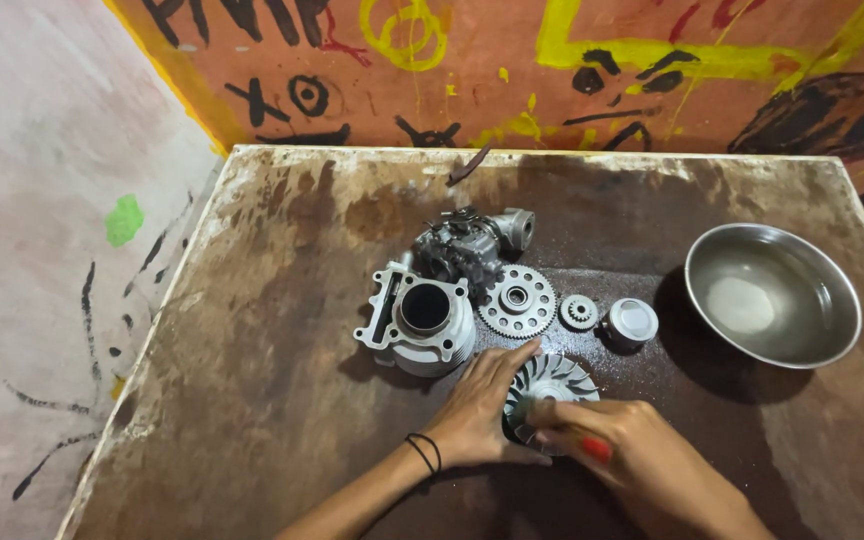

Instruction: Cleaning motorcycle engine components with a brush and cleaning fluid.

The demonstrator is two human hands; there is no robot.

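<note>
Finned disc [550, 385], round grey metal with radial vanes, lies flat on the table [252, 400], near the front edge, slightly right of centre. Both hands are on it. Left hand [477, 410] rests against the disc's left rim, fingers curled around the edge, thumb side toward the top; a black band sits on that wrist. Right hand [617, 445] covers the disc's lower right, fingers closed around a small red tool [597, 448]; only the red tip shows, so what kind of tool it is cannot be told. The tool end sits at the disc's lower rim.

Just behind the disc, left: cylinder block [420, 320], light metal, bore facing up, close to the left fingertips, not clearly touching. Beside it to the right: large gear [518, 300], flat, toothed. Next right: small gear [579, 312], then a piston [632, 322], its crown toward the camera. These lie in a rough row, near each other. Behind the block and large gear: carburettor [467, 245], dark and grimy, touching or nearly touching the large gear.

Far right, well apart from the hands: steel bowl [772, 295], upright, some pale liquid in the bottom.

Table surface is brown, stained, worn pale at the edges. A dark scrap [467, 167] lies at the back edge. Painted orange wall [552, 70] behind.
</note>
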